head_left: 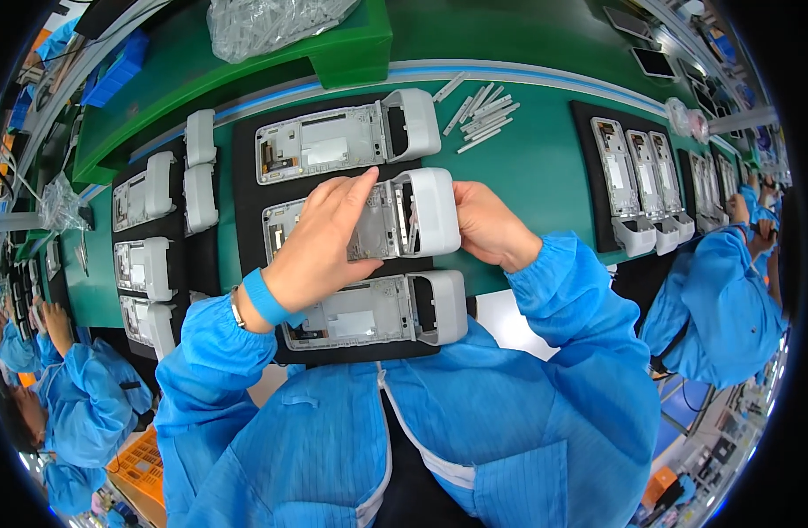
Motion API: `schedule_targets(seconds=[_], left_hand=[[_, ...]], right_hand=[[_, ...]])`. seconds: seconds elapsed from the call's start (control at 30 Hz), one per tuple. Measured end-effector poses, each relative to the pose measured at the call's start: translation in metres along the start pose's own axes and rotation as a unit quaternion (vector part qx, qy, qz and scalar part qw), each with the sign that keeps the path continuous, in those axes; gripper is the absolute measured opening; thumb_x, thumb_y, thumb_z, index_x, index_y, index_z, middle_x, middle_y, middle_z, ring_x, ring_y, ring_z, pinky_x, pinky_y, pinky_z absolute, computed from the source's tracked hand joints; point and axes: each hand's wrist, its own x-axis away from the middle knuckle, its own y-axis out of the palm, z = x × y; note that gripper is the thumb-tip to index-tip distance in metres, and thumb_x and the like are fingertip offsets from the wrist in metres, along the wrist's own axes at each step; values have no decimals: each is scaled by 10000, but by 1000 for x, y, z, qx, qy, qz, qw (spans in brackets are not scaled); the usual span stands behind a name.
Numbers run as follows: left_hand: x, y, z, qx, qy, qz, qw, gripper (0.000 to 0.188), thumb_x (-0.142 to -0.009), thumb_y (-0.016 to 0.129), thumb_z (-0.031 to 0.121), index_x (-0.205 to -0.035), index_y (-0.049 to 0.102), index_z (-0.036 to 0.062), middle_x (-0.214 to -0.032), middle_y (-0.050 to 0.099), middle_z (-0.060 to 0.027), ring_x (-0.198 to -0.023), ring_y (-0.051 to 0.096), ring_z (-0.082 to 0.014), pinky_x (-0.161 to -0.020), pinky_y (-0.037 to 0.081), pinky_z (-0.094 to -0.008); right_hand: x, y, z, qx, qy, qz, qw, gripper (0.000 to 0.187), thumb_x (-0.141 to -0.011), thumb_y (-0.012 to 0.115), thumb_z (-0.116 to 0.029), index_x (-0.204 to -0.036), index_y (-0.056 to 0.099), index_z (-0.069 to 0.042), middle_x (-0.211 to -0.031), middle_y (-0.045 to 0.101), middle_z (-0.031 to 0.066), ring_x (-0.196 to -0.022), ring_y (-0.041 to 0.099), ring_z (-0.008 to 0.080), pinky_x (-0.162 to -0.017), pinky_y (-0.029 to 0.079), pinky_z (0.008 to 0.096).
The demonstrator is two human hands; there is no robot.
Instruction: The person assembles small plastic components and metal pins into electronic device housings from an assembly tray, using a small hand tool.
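Observation:
Three grey and white handheld device housings lie in a row on a black mat (245,158). Over the middle housing (435,211) rests my left hand (329,220), fingers stretched out and thumb apart, with a blue wrist strap. At its thick white end, my right hand (492,222) grips with curled fingers, whose tips are partly hidden behind the edge. A pale strip shows in the opening of that white end. The far housing (329,141) and the near housing (360,312) lie open side up, and neither hand holds them.
Loose white strips (487,114) lie beyond the housings. More housings (144,194) stand on a mat at left, others (637,176) at right. A green stand (351,53) carries a bag of clear parts (272,26). Co-workers in blue (703,290) sit on both sides.

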Motion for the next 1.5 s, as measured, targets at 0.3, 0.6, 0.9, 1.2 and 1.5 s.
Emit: schedule_targets(seconds=[0.3,0.6,0.9,1.2,1.5], left_hand=[[3,1,-1,-1,33,23,999,957,-588,780,48,-1391,261,9,-1258,447,-191,-1194,386,-373,-1023,328,-422],[2,0,0,6,24,16,1000,949,-582,774,29,-1387,273,4,-1248,447,-199,-1188,384,-377,-1016,331,-420],[-1,10,-3,-62,17,9,998,933,-566,783,17,-1373,315,28,-1270,452,-195,-1188,412,-375,-1014,351,-416],[4,1,7,-56,-14,39,998,843,-616,783,38,-1352,373,47,-1312,431,-186,-1231,386,-360,-1028,342,-406],[9,-13,37,198,-56,186,961,383,-776,690,63,-1140,579,21,-1075,604,-125,-948,591,-235,-825,476,-321]], right_hand=[[-4,13,2,60,-25,49,997,304,-757,735,-60,-1028,626,24,-921,653,79,-774,623,128,-678,529,273],[-4,14,2,169,-89,38,981,322,-758,727,-53,-1035,590,37,-884,628,66,-780,596,120,-678,518,272],[8,-54,-40,590,-371,226,681,109,-760,626,-26,-858,661,-58,-854,633,85,-795,606,287,-675,490,358],[-15,-75,-44,737,-470,190,447,161,-669,612,-29,-800,660,-109,-830,590,40,-822,563,232,-656,470,340],[37,-3,-62,395,-305,45,865,73,-780,611,-10,-850,610,-29,-885,593,104,-791,575,282,-667,470,341]])
